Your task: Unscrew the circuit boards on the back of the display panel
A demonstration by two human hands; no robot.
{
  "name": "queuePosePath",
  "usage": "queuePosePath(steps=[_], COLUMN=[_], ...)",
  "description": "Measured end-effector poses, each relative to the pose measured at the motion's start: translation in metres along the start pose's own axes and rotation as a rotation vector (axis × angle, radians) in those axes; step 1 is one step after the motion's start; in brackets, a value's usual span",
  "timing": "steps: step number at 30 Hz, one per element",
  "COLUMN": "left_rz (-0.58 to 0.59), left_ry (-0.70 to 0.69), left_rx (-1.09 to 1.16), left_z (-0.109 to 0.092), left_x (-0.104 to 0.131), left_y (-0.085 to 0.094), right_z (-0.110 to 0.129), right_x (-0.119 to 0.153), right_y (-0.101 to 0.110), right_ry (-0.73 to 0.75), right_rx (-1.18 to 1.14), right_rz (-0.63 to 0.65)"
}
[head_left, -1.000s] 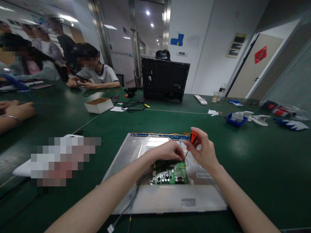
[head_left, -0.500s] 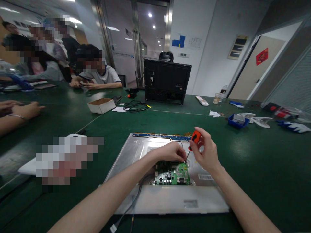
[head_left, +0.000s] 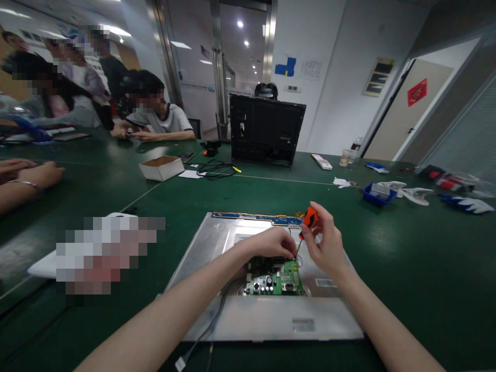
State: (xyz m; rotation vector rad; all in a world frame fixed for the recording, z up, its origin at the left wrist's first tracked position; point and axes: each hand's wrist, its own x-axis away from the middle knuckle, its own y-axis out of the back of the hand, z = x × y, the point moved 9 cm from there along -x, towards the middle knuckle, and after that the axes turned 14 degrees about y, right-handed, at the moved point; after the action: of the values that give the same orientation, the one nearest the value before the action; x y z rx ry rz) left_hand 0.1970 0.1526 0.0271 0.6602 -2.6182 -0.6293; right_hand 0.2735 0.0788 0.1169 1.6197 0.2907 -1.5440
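My right hand (head_left: pixel 324 240) grips the orange and black handle of a screwdriver (head_left: pixel 309 217), its shaft slanting down to the upper right corner of a green circuit board (head_left: pixel 277 281). Fingers curled, my left hand (head_left: pixel 279 243) pinches close beside the screwdriver tip; whatever lies between those fingertips is hidden. The board sits on the silver metal back of a display panel (head_left: pixel 267 318), which lies flat on the table. A narrow blue circuit strip (head_left: pixel 248 218) runs along the panel's far edge. A dark cable (head_left: pixel 217 320) with a white plug trails off the near left side.
Beyond the panel a black monitor housing (head_left: pixel 267 129) stands upright. A cardboard box (head_left: pixel 161 169) and coiled black cable (head_left: pixel 217 169) lie at back left. On the right are a blue tray (head_left: pixel 377 195) and gloves (head_left: pixel 467 203). Another person's hands (head_left: pixel 46 175) rest at far left.
The screwdriver handle and my right hand have shifted very slightly left, with the tip staying at the board's corner. My left hand keeps its place.
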Motion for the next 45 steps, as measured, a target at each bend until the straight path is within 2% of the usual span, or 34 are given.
queuePosePath(steps=[7, 13, 21, 31, 39, 45], left_rz=[0.001, 0.001, 0.001, -0.004, -0.015, -0.013], left_ry=[0.002, 0.007, 0.038, 0.042, 0.048, 0.053], left_rx=[-0.004, -0.007, -0.006, -0.011, -0.010, -0.005], left_z=[0.002, 0.001, 0.001, 0.002, 0.004, 0.004], left_x=[-0.001, -0.001, 0.001, 0.000, -0.001, -0.001], left_y=[0.000, 0.000, 0.000, -0.001, -0.001, -0.001], right_z=[0.005, 0.005, 0.004, 0.003, -0.003, 0.000], right_x=[-0.005, -0.005, -0.007, -0.006, -0.005, -0.008], right_y=[0.007, 0.001, 0.007, 0.002, 0.010, 0.007], right_ry=[0.073, 0.004, 0.059, -0.009, -0.020, 0.004], right_rx=[0.081, -0.026, 0.060, -0.054, 0.063, -0.010], right_rz=[0.014, 0.074, 0.008, 0.075, 0.010, 0.039])
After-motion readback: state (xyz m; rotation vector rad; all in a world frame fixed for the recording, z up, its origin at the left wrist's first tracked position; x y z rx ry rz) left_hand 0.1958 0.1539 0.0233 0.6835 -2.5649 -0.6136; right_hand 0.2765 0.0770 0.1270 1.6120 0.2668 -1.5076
